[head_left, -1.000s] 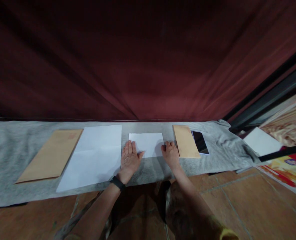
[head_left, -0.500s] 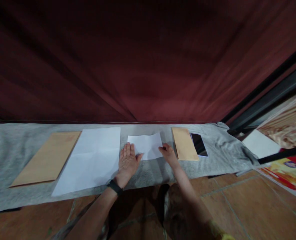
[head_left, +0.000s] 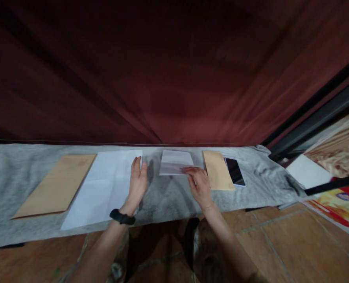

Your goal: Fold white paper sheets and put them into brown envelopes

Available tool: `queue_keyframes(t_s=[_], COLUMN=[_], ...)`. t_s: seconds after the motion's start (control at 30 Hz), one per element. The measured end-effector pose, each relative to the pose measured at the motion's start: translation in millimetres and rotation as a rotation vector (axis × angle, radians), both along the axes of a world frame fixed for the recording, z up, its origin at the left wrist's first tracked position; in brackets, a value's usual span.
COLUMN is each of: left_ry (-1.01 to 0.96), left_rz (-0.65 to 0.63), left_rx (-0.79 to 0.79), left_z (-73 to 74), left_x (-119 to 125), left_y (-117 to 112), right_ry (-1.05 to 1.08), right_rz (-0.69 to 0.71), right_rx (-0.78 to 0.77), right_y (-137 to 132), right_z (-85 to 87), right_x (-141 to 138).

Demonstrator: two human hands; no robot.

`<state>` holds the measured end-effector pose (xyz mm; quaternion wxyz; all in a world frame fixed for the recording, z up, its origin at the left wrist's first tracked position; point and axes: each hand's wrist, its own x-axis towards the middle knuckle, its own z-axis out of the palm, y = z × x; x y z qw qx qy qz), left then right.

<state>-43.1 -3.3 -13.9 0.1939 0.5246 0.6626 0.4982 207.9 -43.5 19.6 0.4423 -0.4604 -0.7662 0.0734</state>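
Observation:
A small folded sheet of white paper (head_left: 176, 159) lies on the grey cloth in front of me. My right hand (head_left: 199, 184) reaches over its near right corner, fingers stretched out and thumb apart; I cannot tell how firmly they touch it. To the left, my left hand (head_left: 138, 179) is open and empty, tilted on its side near the right edge of a large white sheet (head_left: 100, 188). That sheet shows faint fold lines. Right of my right hand lies a small tan envelope (head_left: 219, 169).
A larger brown envelope (head_left: 58, 184) lies at the left, beside the large sheet. A phone with a dark screen (head_left: 235, 171) rests against the small envelope. The grey cloth (head_left: 168, 200) covers a narrow surface before a dark red curtain (head_left: 174, 78). Black bars (head_left: 316, 118) stand at the right.
My left hand has come off the small paper and moved left. The paper now looks smaller, folded over, and sits farther back. My right hand has shifted from its right edge to its near corner.

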Motion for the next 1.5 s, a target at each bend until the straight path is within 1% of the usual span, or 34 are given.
queue_keyframes(t_s=[0.07,0.13,0.2,0.27,0.33,0.4,0.43,0.5,0.53,0.6,0.67,0.73,0.77,0.83,0.93,1.0,1.1,1.2,1.33,1.5], left_ry=[-0.045,-0.080,-0.100,-0.066,0.045,0.209,0.300,0.485,0.570,0.709,0.799,0.851,0.865,0.875,0.869,0.876,0.896,0.930,0.983,1.018], left_rz=[0.018,-0.018,-0.116,-0.245,-0.372,-0.482,-0.523,-0.562,-0.564,-0.551,-0.530,-0.521,-0.526,-0.569,-0.657,-0.709,-0.739,-0.741,-0.742,-0.733], left_rx=[0.026,0.020,-0.016,-0.047,-0.068,-0.106,-0.126,-0.138,-0.126,-0.086,-0.062,-0.049,-0.033,0.017,0.072,0.078,0.071,0.089,0.135,0.127], left_z=[5.9,9.8,10.0,5.7,-1.9,-10.7,-14.9,-22.0,-24.8,-29.4,-33.0,-35.7,-36.6,-37.5,-36.5,-35.4,-34.9,-37.0,-40.5,-40.3], left_x=[-7.9,-12.6,-12.1,-6.3,3.5,14.8,20.4,30.3,34.6,42.2,48.9,54.9,57.5,61.8,65.7,66.8,66.3,63.9,60.9,61.9], left_y=[1.2,1.8,1.4,-0.4,-4.1,-9.8,-13.3,-21.5,-26.0,-35.5,-45.3,-54.9,-59.5,-68.0,-79.1,-85.1,-91.7,-96.4,-101.5,-105.4], right_ry=[-0.181,-0.315,-0.399,-0.446,-0.483,-0.503,-0.502,-0.475,-0.448,-0.374,-0.288,-0.225,-0.214,-0.230,-0.333,-0.427,-0.537,-0.589,-0.617,-0.591], right_rz=[0.136,0.226,0.282,0.314,0.337,0.374,0.395,0.412,0.392,0.289,0.142,0.056,0.050,0.103,0.209,0.211,0.146,0.081,-0.003,-0.169], right_rx=[-0.035,-0.103,-0.180,-0.246,-0.293,-0.321,-0.333,-0.355,-0.363,-0.372,-0.381,-0.395,-0.398,-0.391,-0.384,-0.393,-0.385,-0.372,-0.371,-0.390], right_y=[-8.6,-17.3,-25.9,-33.7,-40.0,-43.9,-44.6,-43.0,-40.4,-31.7,-19.3,-5.7,0.6,11.3,21.2,25.4,32.2,41.5,54.1,63.5], right_z=[-5.2,-11.1,-15.8,-17.8,-17.4,-16.1,-16.0,-17.9,-20.0,-25.8,-31.4,-35.4,-36.8,-39.9,-48.6,-56.5,-66.3,-70.1,-72.0,-79.6], right_x=[-7.5,-14.2,-18.5,-19.7,-18.5,-16.5,-15.9,-15.7,-16.3,-17.7,-18.6,-18.3,-18.0,-18.2,-22.6,-28.1,-36.2,-39.2,-35.9,-33.9])
